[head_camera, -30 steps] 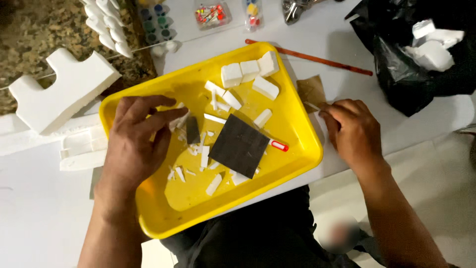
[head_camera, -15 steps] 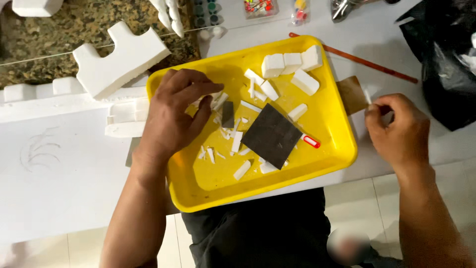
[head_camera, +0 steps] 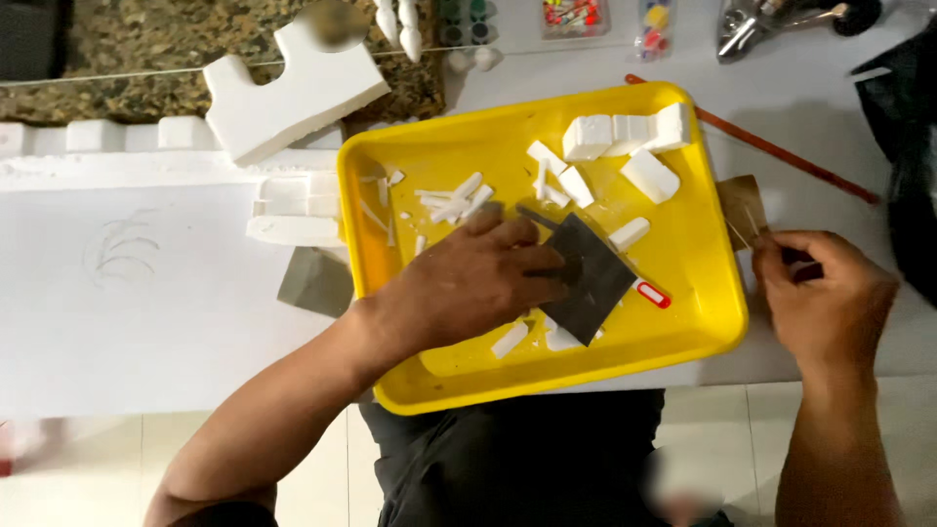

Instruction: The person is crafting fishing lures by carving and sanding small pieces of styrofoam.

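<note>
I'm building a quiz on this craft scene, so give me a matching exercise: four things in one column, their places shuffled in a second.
Things:
1. left hand
2. right hand
3. big notched foam block
4. thin red stick

Places:
A. on the table, right of the yellow tray
B. beyond the tray's far left corner
C. inside the tray, on the dark grey square sheet
D. just outside the tray's right rim

Pairs: 1-C, 2-D, 3-B, 4-A
</note>
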